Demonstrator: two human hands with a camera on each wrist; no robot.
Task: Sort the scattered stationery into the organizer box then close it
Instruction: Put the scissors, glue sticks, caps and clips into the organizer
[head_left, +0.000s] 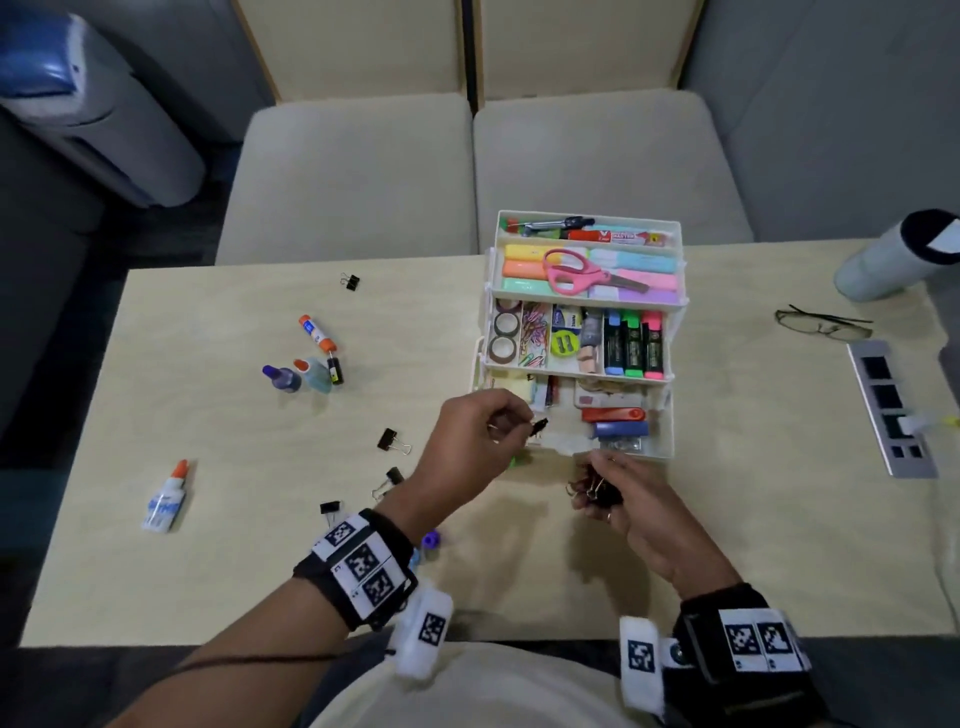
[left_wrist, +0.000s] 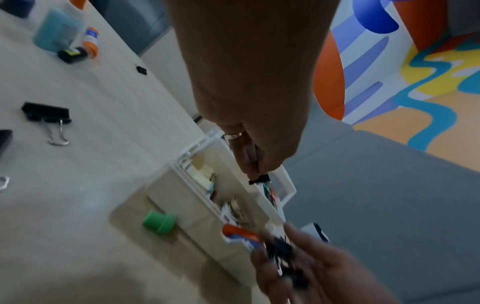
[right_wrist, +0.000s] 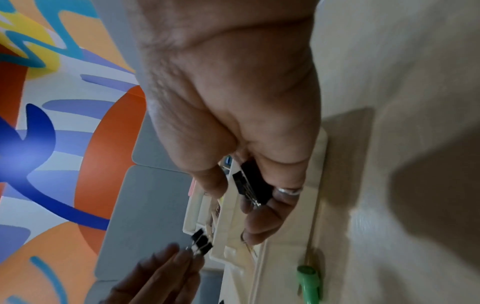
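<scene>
The white tiered organizer box (head_left: 662, 434) stands open at the table's middle, its trays filled with highlighters, scissors, tape and paper clips. My left hand (head_left: 524, 423) pinches one small black binder clip (head_left: 540, 426) over the box's bottom compartment; the left wrist view shows that clip (left_wrist: 259, 182) at my fingertips. Just in front of the box, my right hand (head_left: 592, 480) grips a bunch of black binder clips (head_left: 597, 491), seen in the right wrist view as a black bundle (right_wrist: 253, 185) inside curled fingers. Several loose binder clips (head_left: 392, 441) lie left of my left wrist.
Glue sticks and small bottles (head_left: 317, 358) lie at left, with a white glue bottle (head_left: 166, 499) nearer the front. A green cap (left_wrist: 158, 223) sits against the box's front wall. Glasses (head_left: 821, 325), a pale bottle (head_left: 893, 257) and a socket panel (head_left: 891, 410) are at right.
</scene>
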